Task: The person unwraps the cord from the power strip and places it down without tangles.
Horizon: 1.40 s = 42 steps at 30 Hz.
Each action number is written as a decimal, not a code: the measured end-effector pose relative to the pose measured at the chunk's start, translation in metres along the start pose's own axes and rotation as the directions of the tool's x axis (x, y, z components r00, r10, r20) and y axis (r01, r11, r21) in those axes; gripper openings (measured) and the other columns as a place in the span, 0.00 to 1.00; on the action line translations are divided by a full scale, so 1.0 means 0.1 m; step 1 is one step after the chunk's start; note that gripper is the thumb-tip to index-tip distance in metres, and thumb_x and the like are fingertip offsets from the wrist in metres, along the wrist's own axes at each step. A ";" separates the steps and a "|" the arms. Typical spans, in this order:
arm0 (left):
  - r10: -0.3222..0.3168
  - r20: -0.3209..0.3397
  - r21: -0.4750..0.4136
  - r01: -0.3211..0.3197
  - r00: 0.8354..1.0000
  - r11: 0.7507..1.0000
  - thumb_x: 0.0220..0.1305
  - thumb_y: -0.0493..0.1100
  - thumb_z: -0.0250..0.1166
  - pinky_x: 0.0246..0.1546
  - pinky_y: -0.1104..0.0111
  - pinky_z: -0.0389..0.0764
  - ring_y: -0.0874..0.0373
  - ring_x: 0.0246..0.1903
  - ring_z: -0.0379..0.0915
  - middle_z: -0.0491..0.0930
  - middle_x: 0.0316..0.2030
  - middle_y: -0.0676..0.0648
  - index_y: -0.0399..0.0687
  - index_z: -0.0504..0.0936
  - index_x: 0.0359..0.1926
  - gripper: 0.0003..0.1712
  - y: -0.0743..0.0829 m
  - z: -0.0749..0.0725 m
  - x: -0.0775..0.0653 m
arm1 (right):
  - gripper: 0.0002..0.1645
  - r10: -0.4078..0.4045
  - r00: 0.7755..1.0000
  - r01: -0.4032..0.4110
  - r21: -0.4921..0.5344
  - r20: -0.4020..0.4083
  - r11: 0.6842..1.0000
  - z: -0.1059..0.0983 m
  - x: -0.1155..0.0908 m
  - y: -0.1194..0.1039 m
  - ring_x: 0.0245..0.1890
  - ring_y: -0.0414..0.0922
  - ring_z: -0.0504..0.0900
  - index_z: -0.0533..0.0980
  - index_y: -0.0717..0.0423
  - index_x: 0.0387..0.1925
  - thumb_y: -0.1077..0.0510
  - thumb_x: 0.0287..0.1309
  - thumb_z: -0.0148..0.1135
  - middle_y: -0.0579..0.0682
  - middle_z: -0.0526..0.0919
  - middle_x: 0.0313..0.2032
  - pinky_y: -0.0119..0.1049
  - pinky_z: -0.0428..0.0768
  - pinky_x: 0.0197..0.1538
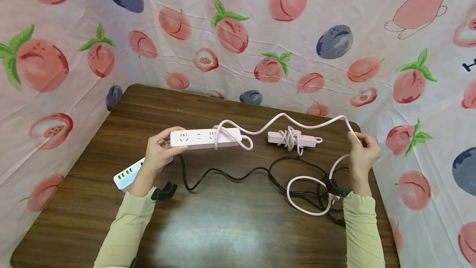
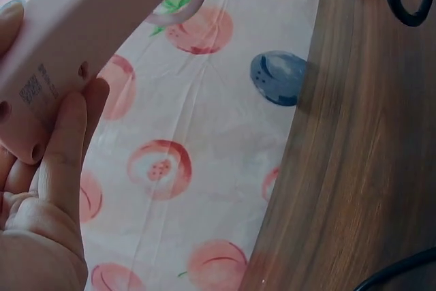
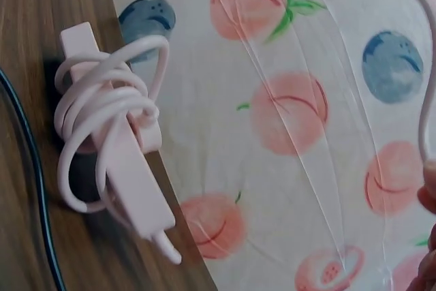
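My left hand (image 1: 159, 150) grips one end of a pink power strip (image 1: 201, 137), raised above the table. In the left wrist view the fingers press on the underside of the power strip (image 2: 88, 22), where screw holes and small print show. One turn of its pink cord (image 1: 260, 129) loops round the far end of the strip. Out to the right, my right hand (image 1: 363, 156) pinches that cord, and the length between the hands hangs slack and wavy. From the right hand the cord drops to a loop on the table. Only fingertips (image 3: 429, 182) show in the right wrist view.
A second pink power strip (image 1: 273, 137), wrapped in its own cord, lies at the back right. A white and blue power strip (image 1: 124, 177) sits partly behind the left forearm. Its black cable (image 1: 223, 173) crosses the wooden table (image 1: 223, 206). A fruit-print cloth (image 1: 238, 73) hangs behind.
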<state>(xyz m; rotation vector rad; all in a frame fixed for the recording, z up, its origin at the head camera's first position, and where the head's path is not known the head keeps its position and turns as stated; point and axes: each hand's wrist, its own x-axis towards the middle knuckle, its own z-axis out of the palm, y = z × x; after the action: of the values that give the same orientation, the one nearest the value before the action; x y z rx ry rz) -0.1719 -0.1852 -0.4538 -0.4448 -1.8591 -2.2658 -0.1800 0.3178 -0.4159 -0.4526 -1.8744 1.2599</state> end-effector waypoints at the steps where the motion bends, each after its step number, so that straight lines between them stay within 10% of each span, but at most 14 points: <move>1: 0.003 -0.020 0.005 -0.003 1.000 1.000 0.39 0.13 0.64 0.32 0.76 0.79 0.62 0.36 0.77 0.81 0.36 0.49 0.12 0.68 0.48 0.29 0.00 -0.01 0.00 | 0.01 0.011 1.000 -0.011 0.034 -0.007 0.999 -0.03 -0.01 0.01 0.21 0.33 0.66 0.83 0.67 0.25 0.69 0.46 0.68 0.34 0.72 0.16 0.24 0.64 0.25; 8: 0.020 -0.153 -0.010 -0.022 0.988 1.000 0.40 0.13 0.64 0.32 0.76 0.79 0.62 0.33 0.78 0.82 0.35 0.49 0.16 0.72 0.48 0.28 -0.03 -0.07 0.02 | 0.03 0.056 0.995 -0.040 0.174 -0.084 0.984 -0.26 -0.04 0.09 0.21 0.34 0.67 0.83 0.67 0.24 0.74 0.46 0.66 0.38 0.74 0.17 0.25 0.65 0.27; 16: 0.042 -0.284 -0.024 -0.050 0.958 0.998 0.40 0.12 0.63 0.32 0.77 0.79 0.62 0.32 0.78 0.81 0.33 0.47 0.15 0.71 0.47 0.27 0.01 -0.13 0.07 | 0.07 0.006 0.999 -0.006 -0.006 -0.049 1.000 -0.45 -0.10 0.25 0.23 0.32 0.68 0.81 0.75 0.28 0.70 0.46 0.68 0.33 0.72 0.18 0.25 0.65 0.28; 23: 0.012 -0.379 -0.080 -0.045 0.925 0.996 0.41 0.12 0.62 0.29 0.77 0.79 0.61 0.33 0.78 0.82 0.32 0.46 0.19 0.74 0.47 0.26 0.08 -0.17 0.13 | 0.03 0.139 0.983 -0.128 0.089 -0.119 0.988 -0.58 -0.06 0.40 0.19 0.34 0.66 0.82 0.71 0.27 0.73 0.44 0.67 0.37 0.73 0.16 0.23 0.64 0.25; 29: 0.028 -0.337 -0.145 -0.081 0.941 0.986 0.40 0.09 0.59 0.30 0.76 0.79 0.60 0.33 0.78 0.82 0.34 0.44 0.23 0.78 0.44 0.26 0.14 -0.23 0.13 | 0.07 0.214 0.969 -0.215 0.002 -0.123 0.977 -0.62 -0.04 0.49 0.18 0.34 0.64 0.81 0.59 0.19 0.71 0.44 0.69 0.36 0.70 0.14 0.23 0.61 0.21; 35: 0.049 -0.270 -0.173 -0.098 0.962 0.980 0.41 0.10 0.59 0.34 0.76 0.79 0.59 0.35 0.77 0.82 0.36 0.43 0.21 0.77 0.44 0.25 0.17 -0.38 0.10 | 0.17 0.422 0.898 -0.410 0.112 -0.127 0.905 -0.71 0.05 0.57 0.19 0.35 0.65 0.78 0.49 0.13 0.72 0.45 0.67 0.38 0.71 0.14 0.22 0.62 0.22; 42: 0.074 -0.217 -0.199 -0.118 0.973 0.973 0.43 0.10 0.58 0.35 0.75 0.79 0.58 0.35 0.78 0.82 0.37 0.42 0.22 0.77 0.44 0.23 0.18 -0.63 0.05 | 0.17 0.475 0.860 -0.455 0.141 -0.187 0.879 -0.79 0.08 0.64 0.20 0.36 0.66 0.77 0.49 0.12 0.72 0.45 0.66 0.38 0.71 0.12 0.24 0.64 0.25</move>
<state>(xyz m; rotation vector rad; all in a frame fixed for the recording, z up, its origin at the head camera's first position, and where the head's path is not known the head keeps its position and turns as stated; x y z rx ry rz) -0.1782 -0.2501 -0.4462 -0.3059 -1.4742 -2.3514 -0.1320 0.3978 -0.4559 -0.9994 -1.5606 1.5317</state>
